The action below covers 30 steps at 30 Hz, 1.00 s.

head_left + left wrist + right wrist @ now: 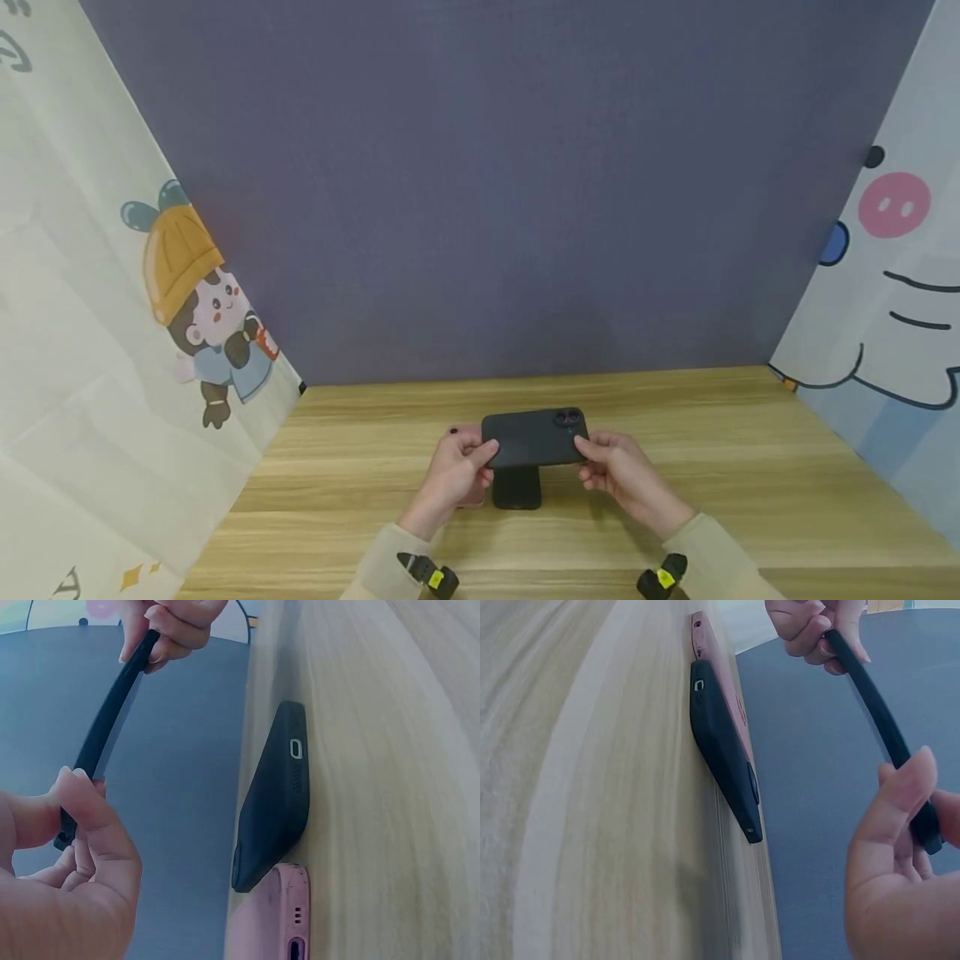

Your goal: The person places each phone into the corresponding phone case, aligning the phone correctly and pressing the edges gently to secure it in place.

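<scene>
Both hands hold a black phone (528,439) sideways above the table, its camera side toward the head view and two lenses at its upper right. My left hand (454,475) pinches the left end, thumb on the back and fingers behind. The right end is pinched the same way by my right hand (626,475). In the wrist views the held phone (112,712) shows edge-on as a thin dark strip. Below it lies a second black phone (517,490), partly covered in the head view. Beside that one, to the left, is a pink phone (259,919), partly hidden by my left hand.
The wood-grain table (720,450) runs back to a dark grey-blue panel (510,192). A cartoon-printed cloth (97,350) hangs at the left, another printed sheet (892,292) at the right. Each wrist wears a black strap with a yellow patch.
</scene>
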Each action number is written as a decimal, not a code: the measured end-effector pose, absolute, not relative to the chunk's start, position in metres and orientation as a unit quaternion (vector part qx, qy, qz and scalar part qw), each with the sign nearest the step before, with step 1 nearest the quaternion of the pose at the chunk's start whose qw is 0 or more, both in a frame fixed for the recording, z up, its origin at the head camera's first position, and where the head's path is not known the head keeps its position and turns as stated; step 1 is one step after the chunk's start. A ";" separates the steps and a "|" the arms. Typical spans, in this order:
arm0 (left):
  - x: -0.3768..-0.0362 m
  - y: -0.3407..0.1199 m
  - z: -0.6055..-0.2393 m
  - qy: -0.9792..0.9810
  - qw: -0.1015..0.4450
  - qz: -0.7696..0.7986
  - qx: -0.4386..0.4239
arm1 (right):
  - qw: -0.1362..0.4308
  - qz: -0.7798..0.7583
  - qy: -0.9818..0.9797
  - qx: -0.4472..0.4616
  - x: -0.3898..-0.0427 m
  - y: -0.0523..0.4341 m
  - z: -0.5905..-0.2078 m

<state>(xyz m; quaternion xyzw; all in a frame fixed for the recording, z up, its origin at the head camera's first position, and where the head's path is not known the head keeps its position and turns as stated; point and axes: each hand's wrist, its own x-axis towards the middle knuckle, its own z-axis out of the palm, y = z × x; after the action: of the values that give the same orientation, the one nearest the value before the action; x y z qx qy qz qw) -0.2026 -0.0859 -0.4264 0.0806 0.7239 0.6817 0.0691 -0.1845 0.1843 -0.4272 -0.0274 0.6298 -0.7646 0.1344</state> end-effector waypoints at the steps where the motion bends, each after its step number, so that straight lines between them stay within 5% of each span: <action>1: -0.203 -0.086 -0.427 0.723 0.069 0.682 0.081 | 0.135 -0.764 0.630 -0.028 -0.185 0.184 -0.427; 10: -0.203 -0.088 -0.428 0.715 0.079 0.690 0.080 | 0.156 -0.761 0.629 -0.039 -0.188 0.187 -0.424; 30: -0.200 -0.092 -0.427 0.690 0.150 0.700 0.103 | 0.104 -0.735 0.670 0.001 -0.196 0.193 -0.413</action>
<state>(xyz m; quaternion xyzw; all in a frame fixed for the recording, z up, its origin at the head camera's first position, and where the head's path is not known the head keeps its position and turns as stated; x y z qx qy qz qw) -0.1997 -0.0916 -0.4266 0.1027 0.6903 0.7003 0.1501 -0.1961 0.1926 -0.4134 0.0009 0.6702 -0.7348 0.1040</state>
